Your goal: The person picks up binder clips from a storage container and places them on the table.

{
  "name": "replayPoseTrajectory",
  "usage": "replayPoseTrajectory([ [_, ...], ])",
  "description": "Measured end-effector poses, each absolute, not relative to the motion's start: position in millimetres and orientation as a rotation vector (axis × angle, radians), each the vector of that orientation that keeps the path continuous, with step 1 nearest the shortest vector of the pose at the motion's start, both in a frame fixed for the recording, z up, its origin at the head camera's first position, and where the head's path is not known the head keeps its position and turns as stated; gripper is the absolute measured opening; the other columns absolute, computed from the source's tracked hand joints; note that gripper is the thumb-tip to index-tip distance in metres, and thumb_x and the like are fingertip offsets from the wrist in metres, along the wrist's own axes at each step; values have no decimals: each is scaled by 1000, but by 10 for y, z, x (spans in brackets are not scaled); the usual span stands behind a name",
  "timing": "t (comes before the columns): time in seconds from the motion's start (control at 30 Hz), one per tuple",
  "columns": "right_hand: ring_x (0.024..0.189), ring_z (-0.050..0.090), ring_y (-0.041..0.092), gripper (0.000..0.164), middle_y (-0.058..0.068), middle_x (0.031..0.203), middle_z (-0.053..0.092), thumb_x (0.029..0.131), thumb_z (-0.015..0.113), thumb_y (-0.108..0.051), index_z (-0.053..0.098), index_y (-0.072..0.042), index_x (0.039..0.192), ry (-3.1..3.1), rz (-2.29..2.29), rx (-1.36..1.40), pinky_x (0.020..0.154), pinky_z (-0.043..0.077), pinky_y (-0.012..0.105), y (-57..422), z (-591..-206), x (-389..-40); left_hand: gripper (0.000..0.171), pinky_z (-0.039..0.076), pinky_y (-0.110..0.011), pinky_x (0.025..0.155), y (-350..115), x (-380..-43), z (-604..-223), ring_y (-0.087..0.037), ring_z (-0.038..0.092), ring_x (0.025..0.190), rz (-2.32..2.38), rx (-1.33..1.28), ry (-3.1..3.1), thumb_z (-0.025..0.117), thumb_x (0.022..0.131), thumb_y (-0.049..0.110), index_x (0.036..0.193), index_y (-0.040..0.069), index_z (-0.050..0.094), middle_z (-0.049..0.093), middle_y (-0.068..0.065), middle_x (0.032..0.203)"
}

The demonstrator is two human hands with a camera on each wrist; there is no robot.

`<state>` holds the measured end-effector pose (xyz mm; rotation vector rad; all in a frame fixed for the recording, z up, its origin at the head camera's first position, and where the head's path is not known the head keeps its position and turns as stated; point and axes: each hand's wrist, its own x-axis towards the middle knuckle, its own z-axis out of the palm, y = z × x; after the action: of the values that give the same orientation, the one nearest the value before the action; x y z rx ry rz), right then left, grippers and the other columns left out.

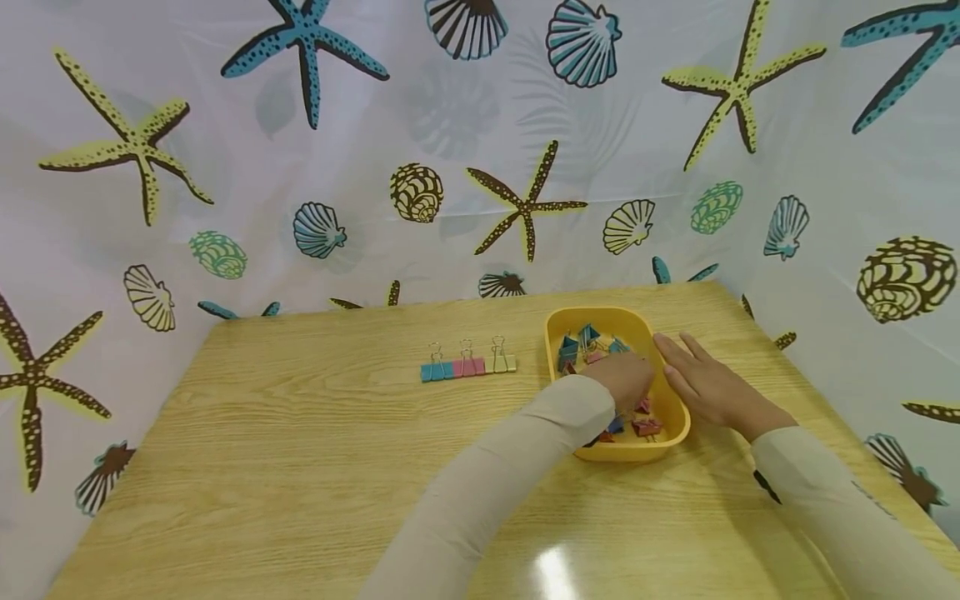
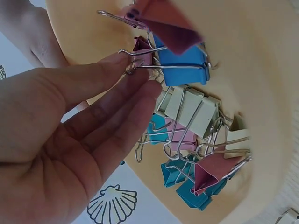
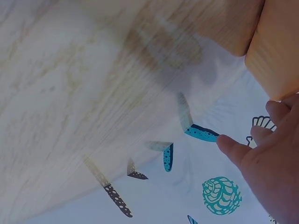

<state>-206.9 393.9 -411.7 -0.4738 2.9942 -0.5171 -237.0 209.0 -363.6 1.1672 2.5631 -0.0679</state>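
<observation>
A yellow plastic bin (image 1: pixel 621 452) on the table holds several binder clips in blue, teal, pink, red and cream. My left hand (image 1: pixel 621 382) reaches down into it. Up close in the left wrist view, the thumb and fingers of that left hand (image 2: pixel 88 107) pinch the wire handles of a blue binder clip (image 2: pixel 183 70). A red binder clip (image 2: pixel 170 25) partly covers this blue one from above. My right hand (image 1: pixel 712 385) lies along the bin's right side with fingers extended, touching the outer wall.
Left of the bin, blue (image 1: pixel 437 372), pink (image 1: pixel 468 367) and pale yellow (image 1: pixel 500 363) binder clips stand side by side in a row, handles pointing to the back. A white curtain (image 1: pixel 360 167) printed with shells and starfish rises behind the wooden table (image 1: pixel 300 467) and along its sides.
</observation>
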Motion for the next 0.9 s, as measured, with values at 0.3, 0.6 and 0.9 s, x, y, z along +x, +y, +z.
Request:
replayPoseTrajectory([
  [0.3, 144, 2, 45, 57, 22, 157, 14, 107, 25, -33, 11, -2, 153, 3010, -386, -499, 105, 14, 70, 3951, -4133, -2094, 11, 42, -18, 59, 2120, -2442, -3722, -6, 56, 70, -42, 1153, 2517, 61, 95, 14, 103, 20, 63, 63, 8, 84],
  [0.6, 144, 2, 44, 60, 27, 157, 6, 107, 25, -32, 9, 5, 151, 2966, -394, -497, 109, 9, 65, 3951, -4101, -2105, 15, 35, -18, 51, 2025, -2525, -3755, -5, 43, 53, 73, 1255, 2474, 65, 92, 15, 77, 16, 66, 57, 8, 64],
  [0.9, 143, 4, 46, 60, 28, 156, 6, 107, 27, -30, 7, 5, 151, 2952, -447, -533, 112, 9, 61, 3948, -4099, -2102, 11, 40, -11, 58, 1894, -2530, -3728, 2, 52, 59, 205, 1397, 2496, 67, 91, 18, 84, 19, 76, 64, 13, 71],
])
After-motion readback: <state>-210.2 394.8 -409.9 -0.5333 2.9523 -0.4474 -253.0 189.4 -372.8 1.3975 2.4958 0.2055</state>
